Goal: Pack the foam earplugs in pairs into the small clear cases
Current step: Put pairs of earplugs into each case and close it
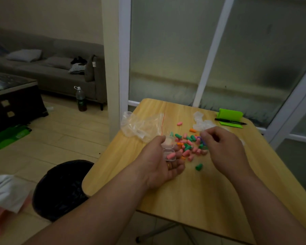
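Left hand (pixel 159 163) grip holds open case (pixel 169 143), pink plug (pixel 170 155) inside; tilt spills it. Right hand (pixel 221 149) curled over pile (pixel 189 145), contents unclear.

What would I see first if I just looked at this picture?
The heap of pink, green and orange foam earplugs in the middle of the wooden table jumps out first. Beside it, the left hand holds an open clear case with one pink earplug inside, and the right hand hovers over the heap, fingers curled. A bright green object sits at the table's far right corner.
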A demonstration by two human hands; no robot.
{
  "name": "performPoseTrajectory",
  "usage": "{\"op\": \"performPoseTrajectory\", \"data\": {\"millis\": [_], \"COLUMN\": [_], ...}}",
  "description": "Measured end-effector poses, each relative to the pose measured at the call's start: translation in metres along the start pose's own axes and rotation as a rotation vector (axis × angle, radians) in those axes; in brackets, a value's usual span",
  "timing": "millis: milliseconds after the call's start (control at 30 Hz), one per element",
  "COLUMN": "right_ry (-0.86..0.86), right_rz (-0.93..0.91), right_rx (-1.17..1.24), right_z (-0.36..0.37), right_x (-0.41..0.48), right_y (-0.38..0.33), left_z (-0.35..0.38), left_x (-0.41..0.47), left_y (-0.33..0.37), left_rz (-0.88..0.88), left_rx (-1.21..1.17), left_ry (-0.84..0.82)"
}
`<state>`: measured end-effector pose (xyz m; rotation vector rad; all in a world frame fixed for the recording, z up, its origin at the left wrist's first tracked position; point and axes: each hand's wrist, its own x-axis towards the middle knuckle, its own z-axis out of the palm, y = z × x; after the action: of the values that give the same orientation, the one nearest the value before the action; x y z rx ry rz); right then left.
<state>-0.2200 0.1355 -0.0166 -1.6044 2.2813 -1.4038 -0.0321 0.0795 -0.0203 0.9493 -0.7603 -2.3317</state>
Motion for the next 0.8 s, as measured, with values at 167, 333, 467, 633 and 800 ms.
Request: {"op": "performPoseTrajectory", "data": {"millis": [167,333,467,633,800], "right_ry": [-0.233,-0.276,-0.265,-0.207,-0.118], "right_rz": [0.013,-0.078,-0.081,-0.041,-0.008], "right_rx": [-0.258,-0.329,-0.333,-0.222,0.059], "right_z": [0.017,0.026,0.029,0.026,0.013], "right_x": [-0.009,-0.011,-0.010,-0.010,-0.011], "right_y": [0.011,0.007,0.006,0.008,-0.007], "left_z": [-0.005,-0.002,-0.003,-0.003,0.000], "left_x": [0.006,0.009,0.009,0.006,0.003], "left_y": [0.000,-0.003,-0.003,-0.001,-0.001], "left_rz": [0.055,0.098,0.082,0.056,0.066], "left_rx": [-0.046,-0.058,-0.052,-0.061,-0.064], "left_ry": [-0.022,-0.052,-0.061,-0.078,-0.078]}}
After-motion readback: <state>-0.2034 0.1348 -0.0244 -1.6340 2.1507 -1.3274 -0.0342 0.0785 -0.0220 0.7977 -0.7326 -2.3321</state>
